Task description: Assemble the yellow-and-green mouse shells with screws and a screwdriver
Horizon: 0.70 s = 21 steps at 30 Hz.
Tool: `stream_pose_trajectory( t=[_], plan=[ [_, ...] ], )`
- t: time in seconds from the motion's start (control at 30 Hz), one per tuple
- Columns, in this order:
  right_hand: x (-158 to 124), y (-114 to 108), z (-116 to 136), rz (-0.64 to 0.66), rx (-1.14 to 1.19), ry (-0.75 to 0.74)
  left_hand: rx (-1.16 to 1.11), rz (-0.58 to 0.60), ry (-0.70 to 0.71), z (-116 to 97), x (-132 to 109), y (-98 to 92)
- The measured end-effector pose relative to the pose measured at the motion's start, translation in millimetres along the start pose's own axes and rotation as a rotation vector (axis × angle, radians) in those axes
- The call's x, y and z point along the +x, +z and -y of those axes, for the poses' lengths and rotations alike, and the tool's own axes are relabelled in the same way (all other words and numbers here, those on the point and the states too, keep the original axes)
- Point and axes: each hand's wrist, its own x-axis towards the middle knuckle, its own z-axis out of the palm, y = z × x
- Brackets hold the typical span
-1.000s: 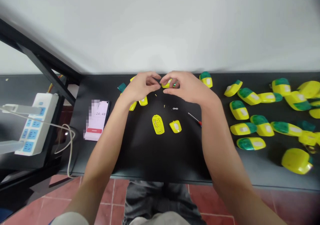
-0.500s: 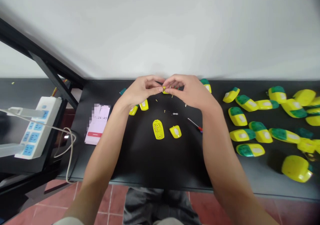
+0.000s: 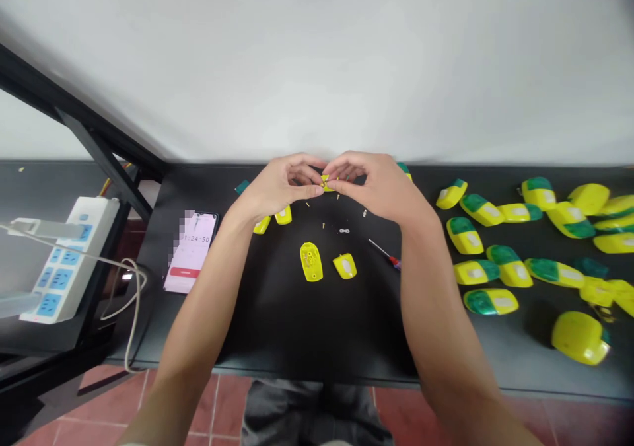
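Near the back of the black table, my left hand [image 3: 287,180] and my right hand [image 3: 370,185] meet fingertip to fingertip. Both are closed in a pinch on something small and dark that I cannot make out. A yellow plastic piece [image 3: 329,183] shows right at the fingertips; whether it is held or lies behind them is unclear. Closer to me lie an open yellow shell half [image 3: 312,262] and a yellow cover with a white button [image 3: 345,266]. Small screws [image 3: 323,225] and a little metal link [image 3: 344,230] are scattered between. A screwdriver [image 3: 385,254] rests beside my right forearm.
Several yellow-and-green plastic cases [image 3: 515,265] cover the right side of the table. Two yellow pieces [image 3: 283,215] lie by my left wrist. A phone [image 3: 191,251] showing a timer is at left, beyond it a white power strip [image 3: 72,261] with a cable. A wall stands behind.
My hands stay pinched together at nearly the same spot. The whole view has shifted slightly, and the phone's timer has moved on by a second.
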Motion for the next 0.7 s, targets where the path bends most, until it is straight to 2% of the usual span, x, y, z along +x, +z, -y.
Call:
stream_pose_trajectory(
  t=[0.27,0.57,0.7],
  plan=[
    [-2.7,-3.5,5.2,0.039,-0.02,0.014,0.076,-0.017,0.04,-5.6,-3.4,-1.4],
    [-6.5,-3.9,10.3,0.117,-0.068,0.03,0.081,0.059,0.012,-6.0,-2.9,-3.7],
    [-7.6,-2.3,13.1,0.133,-0.067,0.031,0.095,0.056,0.013,-6.2,-3.4,-2.3]
  ],
)
